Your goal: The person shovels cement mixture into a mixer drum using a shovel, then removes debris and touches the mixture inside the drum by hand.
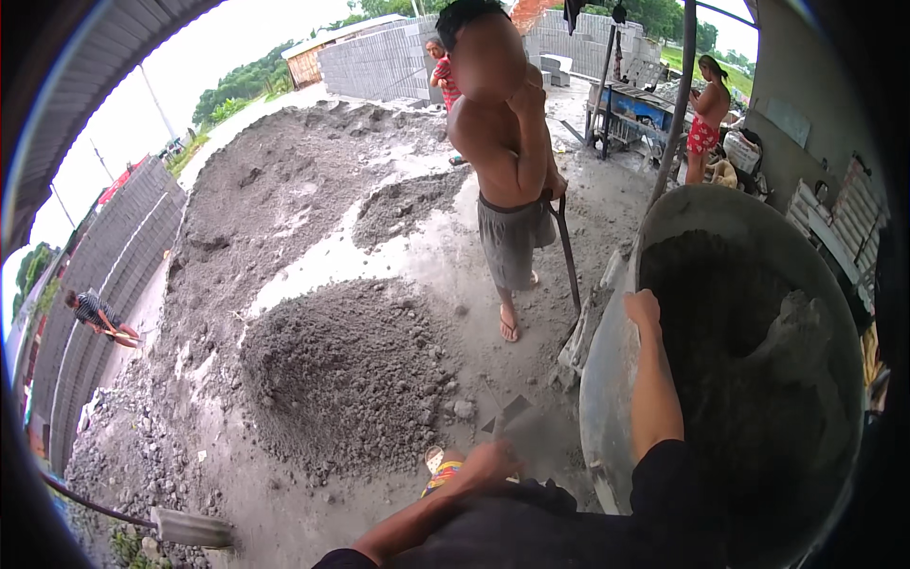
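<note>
My right hand (643,309) is closed over the near-left rim of a big grey metal drum (611,408), with the forearm stretched along its edge. Dark grey, damp-looking mix (735,398) lies inside the drum, with a lighter lump stuck toward its right side. Low in front of my body is my left hand (491,462), apart from the drum; its fingers are too unclear to read. Beyond it, a greyish blur (545,444) crosses the ground. A dark grey heap of loose mix (341,370) sits to the left.
A person (502,142) stands just ahead, one hand on a long-handled tool (567,251). Further people are at the back (441,71), by a workbench (635,106) and at far left (100,318). Stacked grey blocks (379,66) line the yard. A metal post (675,109) rises behind the drum.
</note>
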Motion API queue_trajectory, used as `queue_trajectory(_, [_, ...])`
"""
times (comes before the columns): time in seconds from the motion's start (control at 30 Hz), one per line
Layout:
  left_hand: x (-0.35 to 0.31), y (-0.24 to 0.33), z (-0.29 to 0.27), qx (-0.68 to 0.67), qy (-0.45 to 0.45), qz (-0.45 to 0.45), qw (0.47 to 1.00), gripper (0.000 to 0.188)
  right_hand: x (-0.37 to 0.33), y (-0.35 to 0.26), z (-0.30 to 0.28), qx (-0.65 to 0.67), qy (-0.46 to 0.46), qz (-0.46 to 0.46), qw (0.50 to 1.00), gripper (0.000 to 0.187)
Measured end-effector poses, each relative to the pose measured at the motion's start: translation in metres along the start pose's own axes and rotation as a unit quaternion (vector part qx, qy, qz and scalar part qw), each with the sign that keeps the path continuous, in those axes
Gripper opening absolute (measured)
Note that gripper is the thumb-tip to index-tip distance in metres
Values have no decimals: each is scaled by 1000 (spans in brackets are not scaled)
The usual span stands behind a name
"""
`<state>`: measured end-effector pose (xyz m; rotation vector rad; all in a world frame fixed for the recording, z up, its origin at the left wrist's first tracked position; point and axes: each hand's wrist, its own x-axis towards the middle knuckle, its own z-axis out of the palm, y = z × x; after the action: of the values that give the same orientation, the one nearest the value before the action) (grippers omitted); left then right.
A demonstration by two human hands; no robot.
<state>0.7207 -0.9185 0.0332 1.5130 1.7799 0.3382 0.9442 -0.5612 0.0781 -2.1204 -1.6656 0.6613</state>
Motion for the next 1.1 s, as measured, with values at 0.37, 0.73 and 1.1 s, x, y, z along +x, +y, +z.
queue_trajectory(0.37, [-1, -8, -3, 20, 32, -33, 999, 58, 9, -4, 9, -45, -7, 13, 999, 53])
queue_trajectory(0.73, [0, -117, -87, -242, 277, -134, 920, 28, 32, 15, 22, -83, 43, -28, 995, 59])
queue_trajectory(1.1, [-132, -154, -191, -191, 347, -278, 875, 21, 79, 41, 42, -94, 31, -29, 995, 65])
